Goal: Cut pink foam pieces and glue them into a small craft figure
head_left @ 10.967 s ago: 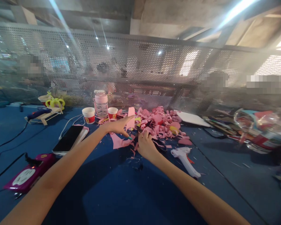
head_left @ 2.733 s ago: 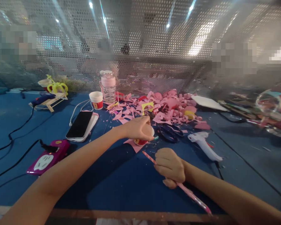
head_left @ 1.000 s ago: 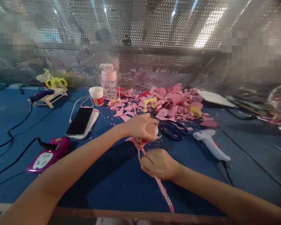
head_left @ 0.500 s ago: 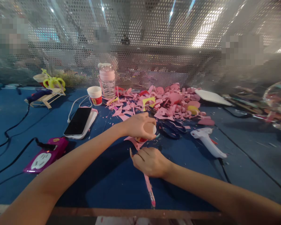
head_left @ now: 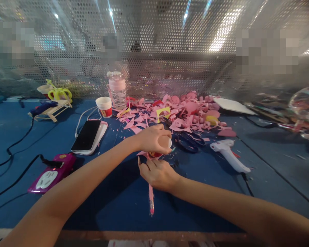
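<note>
My left hand [head_left: 152, 138] is closed over a paper cup [head_left: 155, 155]; its red side shows below my fingers and a white edge at the right. Under the cup lies a piece of pink paper [head_left: 142, 154], mostly covered by the cup and my hands. Just in front, my right hand [head_left: 157, 174] is wrapped round a slim pink pen [head_left: 151, 199], whose back end points toward me. The pen's tip is hidden behind my fingers, close to the cup's base. Dark-handled scissors [head_left: 187, 142] lie to the right of the cup.
Pink paper scraps [head_left: 187, 109] are heaped at the back. A white glue gun [head_left: 230, 156] lies right. At left are a phone [head_left: 87, 135], a purple power strip [head_left: 53, 173], a stack of paper cups [head_left: 104, 106], a bottle [head_left: 117, 91] and a blue glue gun [head_left: 43, 108].
My right hand has shifted slightly left and up, and the pen's back end has swung left. My left hand stays on the cup.
</note>
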`<state>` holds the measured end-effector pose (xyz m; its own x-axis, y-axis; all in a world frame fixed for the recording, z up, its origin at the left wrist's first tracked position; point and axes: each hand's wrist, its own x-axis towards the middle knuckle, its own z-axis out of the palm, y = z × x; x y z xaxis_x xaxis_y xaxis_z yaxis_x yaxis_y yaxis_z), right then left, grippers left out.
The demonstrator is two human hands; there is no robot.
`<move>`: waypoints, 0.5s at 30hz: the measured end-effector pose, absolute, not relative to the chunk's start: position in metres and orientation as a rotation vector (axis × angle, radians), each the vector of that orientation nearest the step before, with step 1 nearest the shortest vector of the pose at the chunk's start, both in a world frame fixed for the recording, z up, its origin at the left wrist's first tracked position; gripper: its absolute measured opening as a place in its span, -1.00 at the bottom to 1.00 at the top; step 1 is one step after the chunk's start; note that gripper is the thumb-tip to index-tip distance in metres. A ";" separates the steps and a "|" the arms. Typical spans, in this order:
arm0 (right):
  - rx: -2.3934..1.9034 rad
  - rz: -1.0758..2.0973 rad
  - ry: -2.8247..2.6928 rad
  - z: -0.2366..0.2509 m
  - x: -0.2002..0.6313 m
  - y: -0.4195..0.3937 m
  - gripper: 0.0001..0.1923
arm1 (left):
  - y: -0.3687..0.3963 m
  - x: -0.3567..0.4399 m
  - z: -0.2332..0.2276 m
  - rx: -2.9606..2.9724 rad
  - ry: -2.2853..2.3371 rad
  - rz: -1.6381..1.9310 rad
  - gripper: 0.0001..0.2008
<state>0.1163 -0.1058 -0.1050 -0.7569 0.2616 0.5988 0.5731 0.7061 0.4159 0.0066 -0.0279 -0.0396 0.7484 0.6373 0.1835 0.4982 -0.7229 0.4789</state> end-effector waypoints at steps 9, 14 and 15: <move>-0.530 -0.769 -2.394 -0.101 0.130 -0.108 -0.89 | -0.027 0.007 -0.040 2.546 0.848 0.445 -0.68; -0.399 -0.622 -2.450 -0.094 0.147 -0.106 -0.75 | -0.028 0.007 -0.039 2.554 0.832 0.441 -0.69; -0.373 -0.591 -2.458 -0.093 0.151 -0.105 -0.73 | -0.028 0.007 -0.039 2.554 0.829 0.442 -0.69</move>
<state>0.1509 -0.1052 -0.0926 -0.7942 0.1295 0.5937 0.3852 0.8629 0.3272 0.0070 -0.0279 -0.0386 0.7721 0.6130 0.1674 0.4805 -0.7356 0.4774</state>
